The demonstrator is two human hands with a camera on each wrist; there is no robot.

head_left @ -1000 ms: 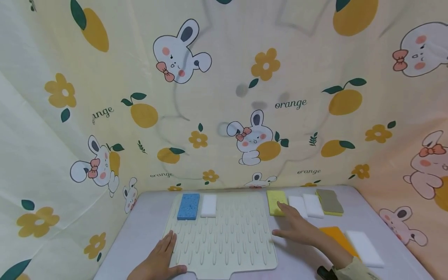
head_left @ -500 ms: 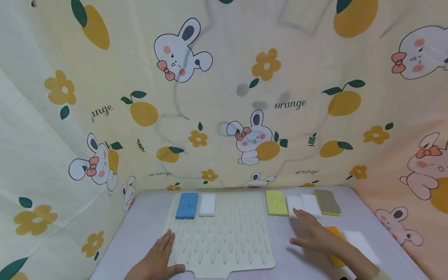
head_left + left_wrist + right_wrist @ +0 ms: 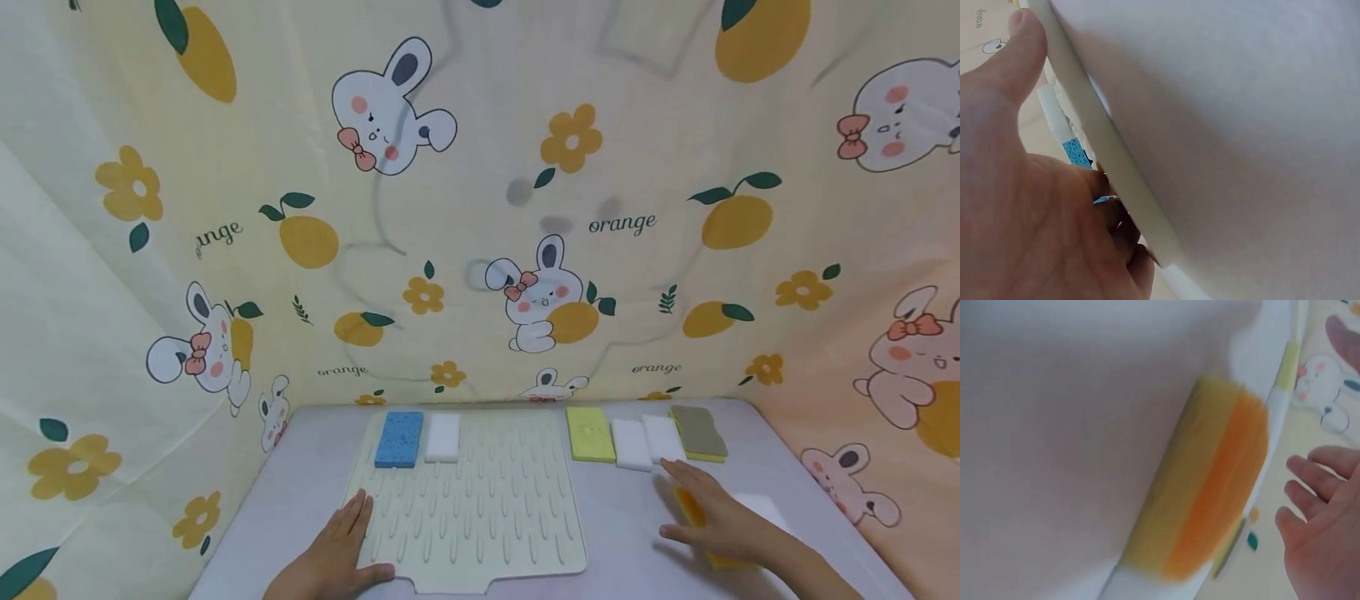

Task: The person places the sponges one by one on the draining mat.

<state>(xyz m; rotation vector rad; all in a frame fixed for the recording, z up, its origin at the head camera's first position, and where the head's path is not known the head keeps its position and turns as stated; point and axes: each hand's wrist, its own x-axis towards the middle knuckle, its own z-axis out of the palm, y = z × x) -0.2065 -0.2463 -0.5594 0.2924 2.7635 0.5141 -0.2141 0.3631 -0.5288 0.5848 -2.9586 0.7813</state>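
- The left hand [image 3: 330,548], fingers extended and grasping nothing, rests against the left edge of the ridged mat [image 3: 495,500], thumb by its near corner; it has barely shifted, so the mat appears steadied.
- The blue sponge [image 3: 399,439] lies at the mat's far left, a small white block [image 3: 443,437] just beside it; bare ridges run rightward from there, leaving room.
- The yellow sponge [image 3: 590,433] lies on the tabletop [image 3: 615,542], just beyond the mat's right edge; a middle white block [image 3: 632,444], an outer white block [image 3: 663,437] and a grey-topped sponge [image 3: 699,433] continue the row.
- The right hand [image 3: 712,515], fingers loose and grasping nothing, has moved rightward from over the yellow sponge to above the orange sponge [image 3: 1219,494]; work on the yellow one seems finished.
- A white pad [image 3: 765,510] lies beyond.
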